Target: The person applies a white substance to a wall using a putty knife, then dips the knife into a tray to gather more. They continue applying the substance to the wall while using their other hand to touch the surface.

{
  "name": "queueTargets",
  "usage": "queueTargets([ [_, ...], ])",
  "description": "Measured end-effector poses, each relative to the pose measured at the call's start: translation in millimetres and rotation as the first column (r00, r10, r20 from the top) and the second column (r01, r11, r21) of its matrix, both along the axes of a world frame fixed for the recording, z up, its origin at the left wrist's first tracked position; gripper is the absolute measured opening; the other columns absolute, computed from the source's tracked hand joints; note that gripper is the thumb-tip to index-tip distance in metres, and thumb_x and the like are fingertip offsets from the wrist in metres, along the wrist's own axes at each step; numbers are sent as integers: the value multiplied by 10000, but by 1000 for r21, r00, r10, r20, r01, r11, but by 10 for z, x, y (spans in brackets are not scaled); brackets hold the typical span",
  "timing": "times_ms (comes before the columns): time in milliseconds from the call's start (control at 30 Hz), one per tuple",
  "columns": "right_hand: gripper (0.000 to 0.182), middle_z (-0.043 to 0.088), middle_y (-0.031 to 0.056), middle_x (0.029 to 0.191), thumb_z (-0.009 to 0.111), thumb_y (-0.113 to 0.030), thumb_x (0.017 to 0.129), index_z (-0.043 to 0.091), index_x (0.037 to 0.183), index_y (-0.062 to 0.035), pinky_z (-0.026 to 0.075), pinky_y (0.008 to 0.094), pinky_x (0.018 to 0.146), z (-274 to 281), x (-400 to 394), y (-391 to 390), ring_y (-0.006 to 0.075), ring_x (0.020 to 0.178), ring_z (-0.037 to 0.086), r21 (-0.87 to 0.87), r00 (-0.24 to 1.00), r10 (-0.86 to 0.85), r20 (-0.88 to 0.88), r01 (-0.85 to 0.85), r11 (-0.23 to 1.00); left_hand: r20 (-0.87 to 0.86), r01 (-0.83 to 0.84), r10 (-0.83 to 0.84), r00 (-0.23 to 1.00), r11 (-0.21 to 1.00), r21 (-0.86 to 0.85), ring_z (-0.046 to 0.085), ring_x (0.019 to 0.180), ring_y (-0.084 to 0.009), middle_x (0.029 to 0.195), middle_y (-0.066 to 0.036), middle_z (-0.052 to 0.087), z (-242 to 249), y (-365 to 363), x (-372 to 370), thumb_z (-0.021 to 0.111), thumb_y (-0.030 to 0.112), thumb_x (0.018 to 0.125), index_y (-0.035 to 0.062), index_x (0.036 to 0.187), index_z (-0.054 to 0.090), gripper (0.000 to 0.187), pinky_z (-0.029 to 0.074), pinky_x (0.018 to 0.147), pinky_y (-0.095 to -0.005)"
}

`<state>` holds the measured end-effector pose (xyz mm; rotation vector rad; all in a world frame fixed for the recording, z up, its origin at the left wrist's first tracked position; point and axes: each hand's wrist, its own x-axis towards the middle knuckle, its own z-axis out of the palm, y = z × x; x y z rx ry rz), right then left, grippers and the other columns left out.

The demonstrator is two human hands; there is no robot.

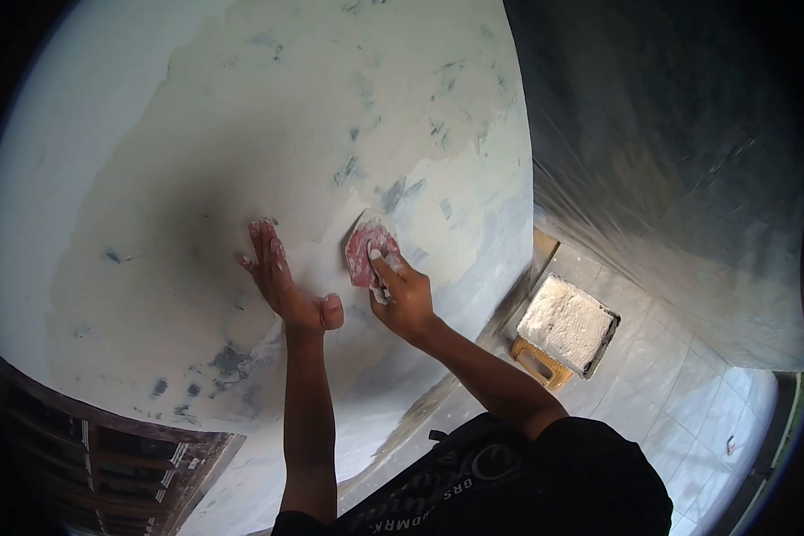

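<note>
My right hand (404, 293) grips a red putty scraper (364, 252) smeared with white paste, thumb pressed on its face. The scraper lies close against a pale wall (313, 116) that is patched with filler and marked by dark grey scuffs. To the left, my left hand (286, 284) is raised with its fingers stretched out and the thumb apart. White residue coats its fingertips, which are right at the wall surface. Nothing is held in it.
On the right, a tray of white putty (565, 323) rests on a yellow stool (545, 364). Plastic sheeting (661, 179) hangs beside the wall, above a pale tiled floor (630, 393). A dark framed window (98, 456) is at the lower left.
</note>
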<state>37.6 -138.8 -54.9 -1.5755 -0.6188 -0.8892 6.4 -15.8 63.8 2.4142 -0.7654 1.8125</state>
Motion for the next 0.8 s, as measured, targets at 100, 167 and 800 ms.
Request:
queueTargets([
  [100,540,608,250,1079,712,23,600,612,1130,-10,564,378,676,-268,-258,-46,351,841,673,62,986,129,109,-136,989,-30,-5,5,1000,1000,5,327,1351,-453,1407,-294,399,3,12,-14,320,498,890,-46,1427,264,766,1,1139,-532],
  [167,501,621,163,875,723,64,620,607,1106,20,530,302,632,22,-62,-208,287,732,647,137,994,39,104,-53,989,-59,-10,10,998,1000,1,301,1365,-454,1427,-291,373,-17,12,-35,316,513,900,-45,1433,262,773,-4,1134,-545],
  [800,571,603,181,912,681,63,628,587,1189,5,517,336,597,382,397,-410,299,679,625,164,991,-129,-31,132,978,-25,-18,19,1000,1000,17,336,1350,-444,1401,-293,407,-5,-4,-14,299,476,889,-40,1426,278,744,-4,1141,-527],
])
